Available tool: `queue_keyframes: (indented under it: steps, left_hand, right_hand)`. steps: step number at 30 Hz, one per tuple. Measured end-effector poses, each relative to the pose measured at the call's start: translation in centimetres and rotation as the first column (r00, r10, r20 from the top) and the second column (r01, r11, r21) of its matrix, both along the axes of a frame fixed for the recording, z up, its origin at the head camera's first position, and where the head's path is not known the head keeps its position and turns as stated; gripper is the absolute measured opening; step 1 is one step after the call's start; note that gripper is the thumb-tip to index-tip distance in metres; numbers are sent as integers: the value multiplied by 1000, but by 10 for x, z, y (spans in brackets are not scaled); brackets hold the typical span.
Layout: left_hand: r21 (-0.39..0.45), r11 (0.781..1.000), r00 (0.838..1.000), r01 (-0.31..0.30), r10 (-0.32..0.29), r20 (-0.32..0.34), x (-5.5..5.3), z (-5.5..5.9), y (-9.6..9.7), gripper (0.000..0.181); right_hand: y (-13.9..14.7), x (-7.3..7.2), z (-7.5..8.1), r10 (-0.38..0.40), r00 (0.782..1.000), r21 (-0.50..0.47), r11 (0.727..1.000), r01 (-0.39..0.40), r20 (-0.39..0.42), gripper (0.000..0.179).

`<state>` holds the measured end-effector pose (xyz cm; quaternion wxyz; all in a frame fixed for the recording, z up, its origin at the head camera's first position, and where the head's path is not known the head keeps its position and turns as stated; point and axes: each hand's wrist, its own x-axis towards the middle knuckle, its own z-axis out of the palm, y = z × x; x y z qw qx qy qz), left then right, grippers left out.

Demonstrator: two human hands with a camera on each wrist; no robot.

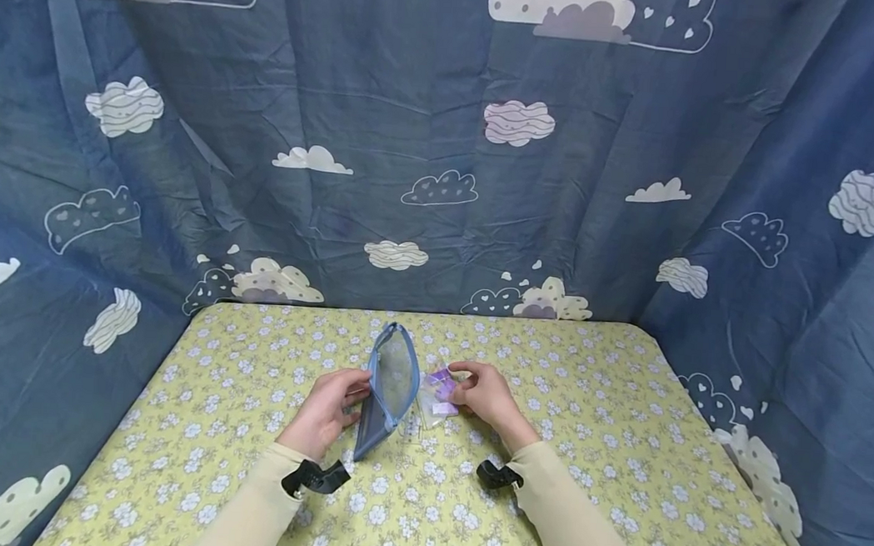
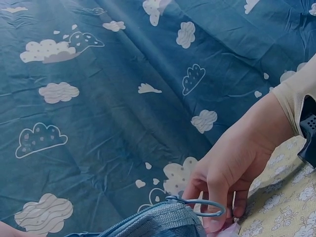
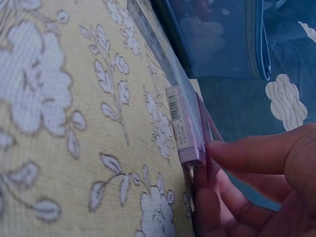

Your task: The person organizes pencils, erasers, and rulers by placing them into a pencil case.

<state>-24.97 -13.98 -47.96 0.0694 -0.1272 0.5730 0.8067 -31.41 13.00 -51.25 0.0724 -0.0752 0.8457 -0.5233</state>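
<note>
A blue zip pouch [image 1: 371, 429] stands with its mouth spread wide, its see-through side showing in the right wrist view. My left hand [image 1: 323, 410] grips the pouch's left side by the zipper edge. Just right of the pouch, my right hand [image 1: 491, 400] pinches a thin purple flat piece [image 3: 211, 129] between thumb and fingers. Against it lies a small purple-and-white box [image 3: 182, 123] with a barcode. A clear strip with marks, like a ruler [image 1: 412, 427], lies partly beside the pouch. In the left wrist view, a zipper pull loop [image 2: 210, 214] sticks out from the pouch's end.
A yellow flowered cloth [image 1: 243, 495] covers the table. Dark blue curtains [image 1: 389, 70] with cloud prints hang behind it and at both sides. Black straps [image 1: 498, 475] sit around both wrists.
</note>
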Motion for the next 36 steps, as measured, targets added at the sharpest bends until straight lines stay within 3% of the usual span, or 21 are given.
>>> queue_keyframes:
  steps: [10, 25, 36]
  left_hand:
    - [16, 1000, 1000, 16, -16, 6, 1, 1, -1, 9]
    - [12, 1000, 1000, 13, -13, 2, 1, 2, -1, 9]
    - [18, 1000, 1000, 11, -11, 11, 0, 3, -3, 10]
  right_hand:
    - [2, 0, 3, 41, 999, -27, 999, -41, 14, 53]
    - [12, -6, 12, 101, 990, -174, 981, -83, 95, 48]
    - [19, -5, 21, 92, 990, -232, 971, -64, 111, 48]
